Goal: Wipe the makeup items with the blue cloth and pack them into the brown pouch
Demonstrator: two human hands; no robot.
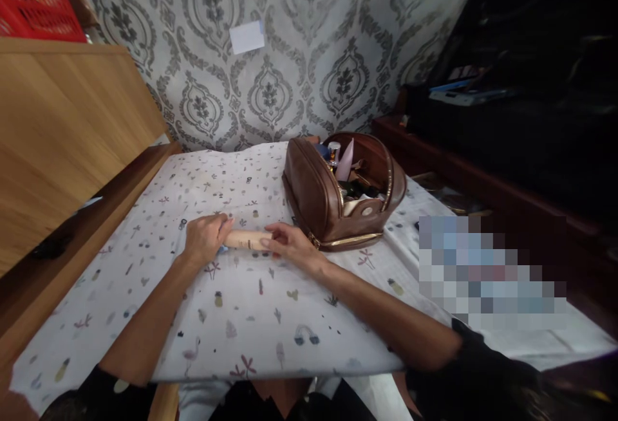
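Note:
A beige tube (248,239) with small dark print lies level between both hands, over the white patterned cloth (261,305). My left hand (206,237) is closed round the tube's left end, with a bit of something blue below it. The fingers of my right hand (292,245) pinch its right end. Just beyond my right hand stands a brown leather bag (313,196), unzipped, with a pale pink tube (345,162), a silver-capped bottle (333,150) and several dark items inside.
A wooden cabinet (72,112) with a red basket (41,2) on top is at the left. Patterned wallpaper with a white paper (247,37) rises behind the cloth. At the right are a dark red ledge (449,170) and a blurred-out patch.

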